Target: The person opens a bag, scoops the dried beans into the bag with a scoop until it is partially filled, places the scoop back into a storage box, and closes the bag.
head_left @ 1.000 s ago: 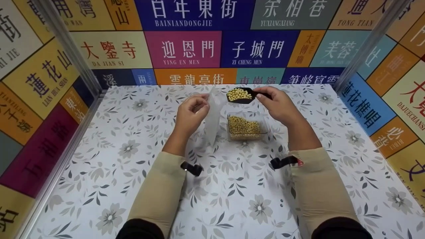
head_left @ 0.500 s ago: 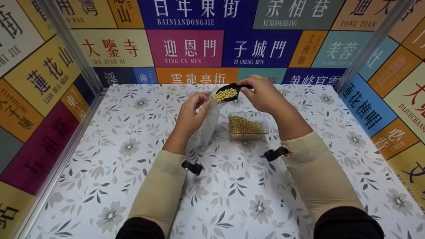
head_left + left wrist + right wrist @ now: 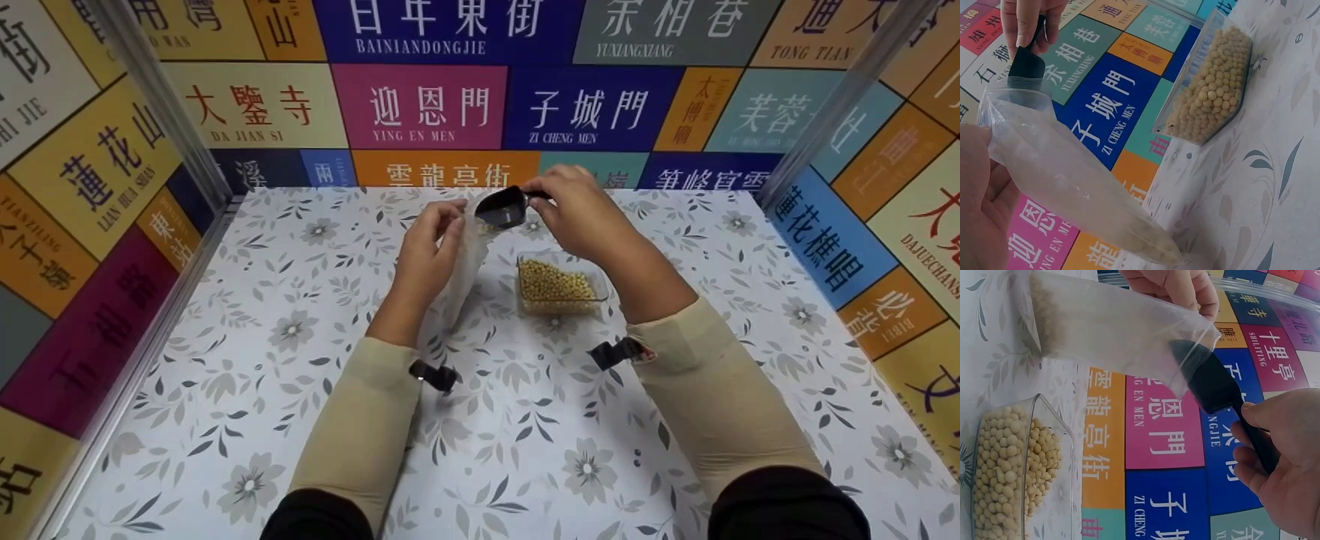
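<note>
My left hand [image 3: 426,251] pinches the top edge of a clear, frosted-looking plastic bag [image 3: 1067,163], which hangs down to the table. Soybeans [image 3: 1047,318] lie in the bottom of the bag. With my right hand [image 3: 581,210] I grip the handle of a black scoop [image 3: 501,208]. In the right wrist view the scoop [image 3: 1207,379] is tilted with its tip inside the bag's mouth. Its bowl looks nearly bare in the head view, with a few beans near its lower edge. A clear rectangular container [image 3: 600,289] of soybeans [image 3: 559,283] stands below the scoop.
The table [image 3: 517,442] has a white cover with grey flowers and leaves. Panels printed with large characters [image 3: 420,105] rise at the back and both sides, close behind my hands. Dark straps [image 3: 435,375] sit on both sleeves.
My right hand has moved left from above the container to the bag's mouth and tipped the scoop. The heap of soybeans has left the scoop. My left hand has barely shifted.
</note>
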`<state>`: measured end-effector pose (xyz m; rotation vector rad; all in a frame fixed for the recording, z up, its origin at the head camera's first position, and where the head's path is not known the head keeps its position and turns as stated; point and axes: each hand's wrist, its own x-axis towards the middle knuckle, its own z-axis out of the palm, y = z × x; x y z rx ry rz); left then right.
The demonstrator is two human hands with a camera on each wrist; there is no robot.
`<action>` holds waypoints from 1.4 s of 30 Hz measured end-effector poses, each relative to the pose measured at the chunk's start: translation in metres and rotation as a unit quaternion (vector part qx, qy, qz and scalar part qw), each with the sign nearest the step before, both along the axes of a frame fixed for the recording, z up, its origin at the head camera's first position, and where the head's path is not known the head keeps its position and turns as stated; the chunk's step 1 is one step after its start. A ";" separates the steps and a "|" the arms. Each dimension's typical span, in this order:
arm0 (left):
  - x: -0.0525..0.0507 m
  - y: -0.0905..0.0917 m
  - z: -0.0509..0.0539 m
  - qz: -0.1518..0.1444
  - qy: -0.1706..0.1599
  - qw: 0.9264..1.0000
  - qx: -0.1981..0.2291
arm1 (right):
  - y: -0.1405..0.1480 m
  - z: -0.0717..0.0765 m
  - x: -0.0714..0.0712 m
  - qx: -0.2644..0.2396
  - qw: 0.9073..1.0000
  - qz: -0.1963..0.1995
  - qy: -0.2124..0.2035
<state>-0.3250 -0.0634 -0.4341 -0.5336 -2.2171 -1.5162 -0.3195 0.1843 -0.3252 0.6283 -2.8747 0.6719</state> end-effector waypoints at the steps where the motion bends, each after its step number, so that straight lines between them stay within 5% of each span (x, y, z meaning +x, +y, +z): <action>1: 0.000 0.000 0.000 -0.001 -0.002 1.000 0.006 | 0.001 -0.001 0.000 -0.002 1.000 -0.001 0.002; 9: 0.000 0.000 -0.001 -0.006 -0.011 0.999 0.030 | 0.023 -0.008 0.003 -0.043 0.999 -0.018 -0.006; 18: 0.001 0.001 -0.001 0.004 -0.023 0.999 0.038 | 0.091 -0.038 0.012 -0.124 0.989 -0.063 -0.050; 26: 0.001 0.003 -0.003 0.002 -0.025 0.999 0.044 | 0.139 -0.075 0.024 -0.106 0.985 -0.090 -0.099; 32: 0.001 0.003 -0.003 0.005 -0.027 0.999 0.044 | 0.149 -0.098 0.029 -0.086 0.988 -0.082 -0.093; 42: -0.001 0.003 -0.005 -0.001 -0.031 0.997 0.067 | 0.144 -0.107 0.029 -0.058 0.992 -0.066 -0.086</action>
